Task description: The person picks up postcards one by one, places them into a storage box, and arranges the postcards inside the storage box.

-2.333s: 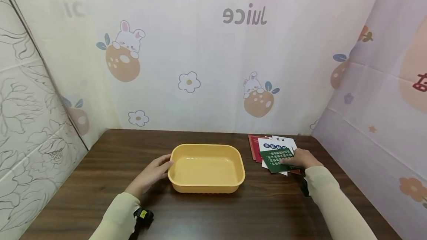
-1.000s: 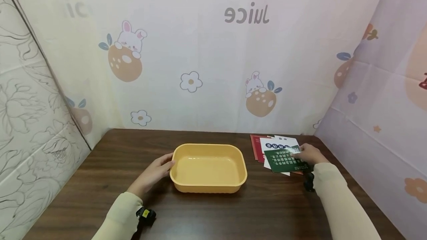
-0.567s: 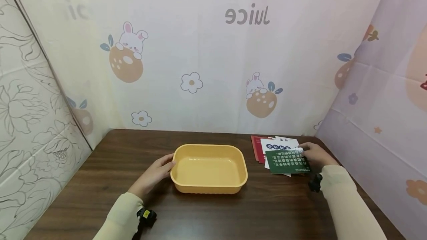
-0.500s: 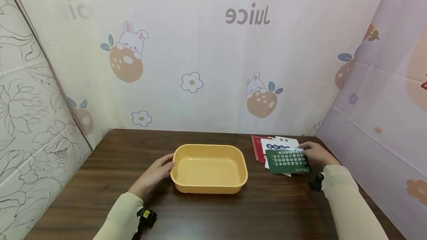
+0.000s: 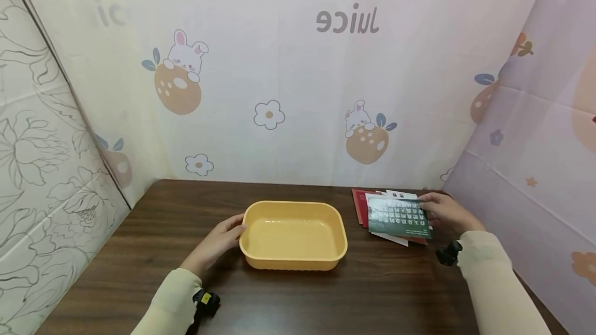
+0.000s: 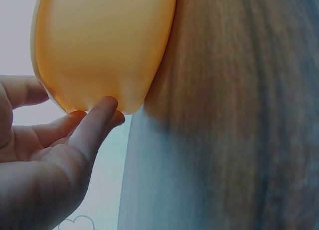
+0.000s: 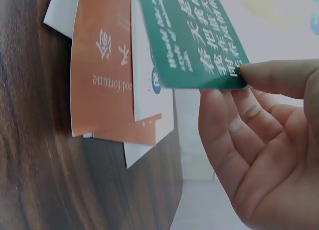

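Pinching the green card (image 5: 399, 217) above a loose pile (image 7: 102, 65)

Holding one corner in the right hand (image 5: 444, 210), with thumb on the lettered face and fingers behind; tilted, over the pile at the back right of the bench (image 5: 298, 301), well to the right of the tray (image 5: 293, 263). Pinching the tray's left end in the left hand (image 5: 216, 239), with thumb at the rim and fingers against the outer wall.

Likely to slip or swing, given so small a hold on one corner. Likely also to drag or fan out the pile's red, white and orange layers, if carried too low. Possible to shift the tray with a careless tug.

Dark wood grain across the bench, with a sheen near the front. Behind, a pale cloth (image 5: 302, 76) with rabbits, fruit and a mirrored "Juice"; to the left, a line-drawn floral cloth (image 5: 42, 133); to the right, a lilac cloth (image 5: 554, 206).
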`<state>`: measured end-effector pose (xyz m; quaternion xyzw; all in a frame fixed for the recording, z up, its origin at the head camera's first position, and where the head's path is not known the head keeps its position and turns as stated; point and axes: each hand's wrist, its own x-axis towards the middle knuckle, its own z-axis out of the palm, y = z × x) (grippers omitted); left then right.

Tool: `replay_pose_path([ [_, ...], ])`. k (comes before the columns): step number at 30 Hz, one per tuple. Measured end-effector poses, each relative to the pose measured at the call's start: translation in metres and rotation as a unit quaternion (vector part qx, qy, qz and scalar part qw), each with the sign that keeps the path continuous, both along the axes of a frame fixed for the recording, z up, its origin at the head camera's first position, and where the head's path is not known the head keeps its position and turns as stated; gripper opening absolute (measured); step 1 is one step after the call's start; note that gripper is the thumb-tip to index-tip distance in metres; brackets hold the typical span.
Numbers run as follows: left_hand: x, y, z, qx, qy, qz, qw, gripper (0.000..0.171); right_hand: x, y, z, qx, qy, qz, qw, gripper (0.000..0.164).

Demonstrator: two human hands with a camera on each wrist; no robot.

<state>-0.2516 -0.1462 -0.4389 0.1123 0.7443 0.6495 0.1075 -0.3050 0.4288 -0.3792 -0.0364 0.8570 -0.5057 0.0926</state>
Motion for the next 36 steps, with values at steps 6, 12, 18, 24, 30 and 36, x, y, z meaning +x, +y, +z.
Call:
replay_pose_path([
  [6, 0.001, 0.000, 0.000, 0.003, 0.000, 0.001, 1.0000, 0.051, 0.001, -0.006, 0.004, 0.005, 0.007, 0.016, 1.000, 0.046],
  [12, 0.001, -0.001, -0.001, 0.004, 0.000, 0.001, 1.0000, 0.050, -0.001, -0.011, 0.003, 0.021, 0.024, 0.032, 0.999, 0.046],
  [18, -0.001, 0.000, -0.005, 0.001, -0.002, 0.003, 1.0000, 0.051, 0.000, -0.020, 0.004, 0.039, 0.042, 0.036, 0.998, 0.046],
  [24, -0.003, 0.000, -0.004, -0.002, -0.001, 0.008, 1.0000, 0.050, -0.004, -0.040, 0.012, 0.014, 0.051, 0.054, 0.997, 0.040],
  [30, -0.002, -0.003, -0.003, 0.000, -0.003, 0.008, 1.0000, 0.050, -0.004, -0.056, 0.018, 0.031, 0.055, 0.046, 0.997, 0.037],
  [36, -0.004, -0.003, -0.005, -0.005, -0.003, 0.018, 0.9998, 0.049, -0.003, -0.058, 0.025, 0.039, 0.063, 0.054, 0.996, 0.042],
])
